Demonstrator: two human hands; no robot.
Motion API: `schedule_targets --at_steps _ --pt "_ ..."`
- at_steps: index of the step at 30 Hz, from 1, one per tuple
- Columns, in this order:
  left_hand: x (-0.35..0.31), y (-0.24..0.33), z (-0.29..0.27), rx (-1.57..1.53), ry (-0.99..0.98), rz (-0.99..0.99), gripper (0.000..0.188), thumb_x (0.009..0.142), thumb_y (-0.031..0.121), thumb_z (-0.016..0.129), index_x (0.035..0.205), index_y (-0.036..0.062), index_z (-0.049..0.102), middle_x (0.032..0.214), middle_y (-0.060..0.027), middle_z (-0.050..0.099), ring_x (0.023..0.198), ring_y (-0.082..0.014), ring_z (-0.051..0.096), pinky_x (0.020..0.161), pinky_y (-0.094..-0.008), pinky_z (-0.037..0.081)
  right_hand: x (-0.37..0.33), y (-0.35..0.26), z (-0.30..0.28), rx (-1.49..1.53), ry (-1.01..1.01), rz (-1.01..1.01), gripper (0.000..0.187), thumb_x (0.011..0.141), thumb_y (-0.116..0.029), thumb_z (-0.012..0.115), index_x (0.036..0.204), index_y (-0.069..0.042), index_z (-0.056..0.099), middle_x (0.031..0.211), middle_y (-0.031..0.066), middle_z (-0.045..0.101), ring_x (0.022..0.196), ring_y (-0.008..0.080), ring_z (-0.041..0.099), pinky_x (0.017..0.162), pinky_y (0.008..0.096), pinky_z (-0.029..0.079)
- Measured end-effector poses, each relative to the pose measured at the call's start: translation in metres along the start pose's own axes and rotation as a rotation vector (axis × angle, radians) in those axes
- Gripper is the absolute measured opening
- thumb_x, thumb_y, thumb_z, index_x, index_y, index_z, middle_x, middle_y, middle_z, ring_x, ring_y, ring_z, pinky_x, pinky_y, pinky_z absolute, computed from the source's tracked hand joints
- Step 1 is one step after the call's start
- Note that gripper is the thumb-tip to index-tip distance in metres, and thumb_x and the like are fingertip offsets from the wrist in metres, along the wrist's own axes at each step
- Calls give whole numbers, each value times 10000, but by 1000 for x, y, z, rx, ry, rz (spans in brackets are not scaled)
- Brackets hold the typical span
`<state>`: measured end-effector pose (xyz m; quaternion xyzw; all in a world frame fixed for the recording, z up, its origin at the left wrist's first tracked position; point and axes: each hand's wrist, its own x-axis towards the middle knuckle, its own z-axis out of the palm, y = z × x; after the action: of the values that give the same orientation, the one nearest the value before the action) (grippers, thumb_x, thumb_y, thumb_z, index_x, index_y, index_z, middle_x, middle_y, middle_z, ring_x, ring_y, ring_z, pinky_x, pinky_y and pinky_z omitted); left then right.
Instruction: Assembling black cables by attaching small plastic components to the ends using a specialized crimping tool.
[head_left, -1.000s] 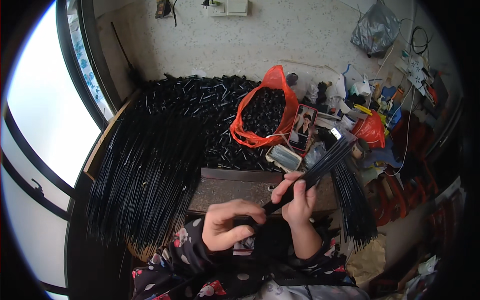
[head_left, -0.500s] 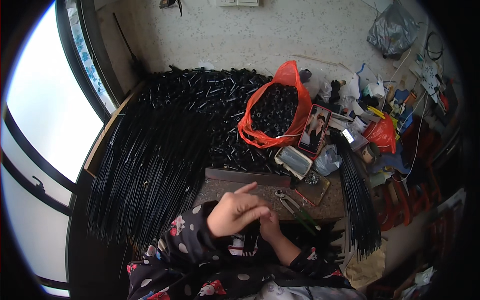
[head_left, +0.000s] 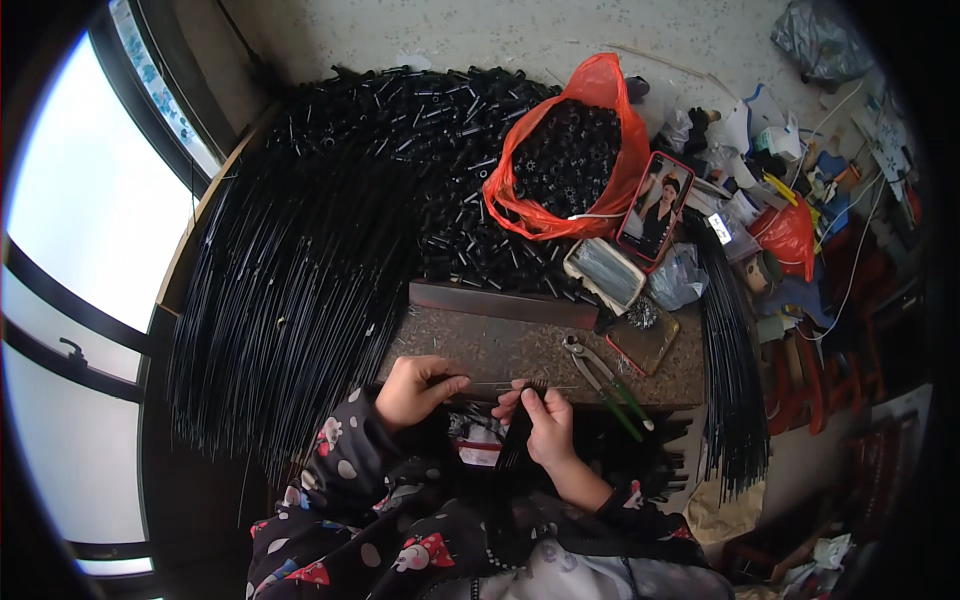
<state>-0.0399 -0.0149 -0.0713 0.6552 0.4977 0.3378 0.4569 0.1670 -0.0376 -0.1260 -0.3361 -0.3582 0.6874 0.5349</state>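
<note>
My left hand [head_left: 415, 390], over the front edge of the worktop, pinches one end of a thin metal wire [head_left: 488, 385]. That wire runs right to my right hand [head_left: 548, 425], whose fingers are closed round a small dark piece with thin black rods [head_left: 516, 440] hanging below it. The dark piece is mostly hidden by the fingers. Nearest to the right hand, end-cutting pincers [head_left: 605, 385] with green handles lie on the worktop [head_left: 480, 335]. Farther back is an open-topped tray [head_left: 607, 272] of fine wires, next to a small heap of metal bits [head_left: 642, 312].
Long black rods [head_left: 280, 300] fan over the left side; another bundle [head_left: 735, 370] hangs at right. Black tubular parts [head_left: 440, 140] pile behind a dark bar [head_left: 500, 303]. A red bag [head_left: 635, 140] holds black toothed parts. A phone [head_left: 655, 210] leans beside it. Clutter [head_left: 780, 190] lies far right.
My hands, which were close together with the left in front of the right, have moved apart. The wire now shows stretched between them. The view has tipped downward.
</note>
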Motion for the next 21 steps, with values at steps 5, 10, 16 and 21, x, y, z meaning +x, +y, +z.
schedule_targets --at_steps 5,10,16,21 --pt "-4 11 1 77 31 72 126 778 117 658 828 1 650 693 -83 605 636 -142 589 585 -240 463 -7 -2 5 -9 -62 3 237 909 -197 477 1021 8 519 838 135 623 708 225 626 599 316 481" --pt "-13 12 -1 214 40 268 103 767 102 655 828 19 653 701 -91 588 647 -196 585 577 -271 454 -11 -3 5 31 -57 21 234 909 -195 477 1018 6 522 839 136 624 709 229 630 600 315 482" --pt "-14 7 -2 207 -12 269 77 761 79 646 794 11 635 733 -90 589 674 -220 591 586 -280 457 -14 -4 7 21 -75 26 237 907 -203 479 1014 2 528 831 138 626 703 229 628 598 318 481" --pt "-17 8 -2 221 8 294 64 754 67 644 781 10 630 735 -97 589 670 -233 593 584 -281 458 -15 -4 8 36 -85 38 239 904 -209 483 1011 0 533 829 137 626 701 231 627 597 322 480"
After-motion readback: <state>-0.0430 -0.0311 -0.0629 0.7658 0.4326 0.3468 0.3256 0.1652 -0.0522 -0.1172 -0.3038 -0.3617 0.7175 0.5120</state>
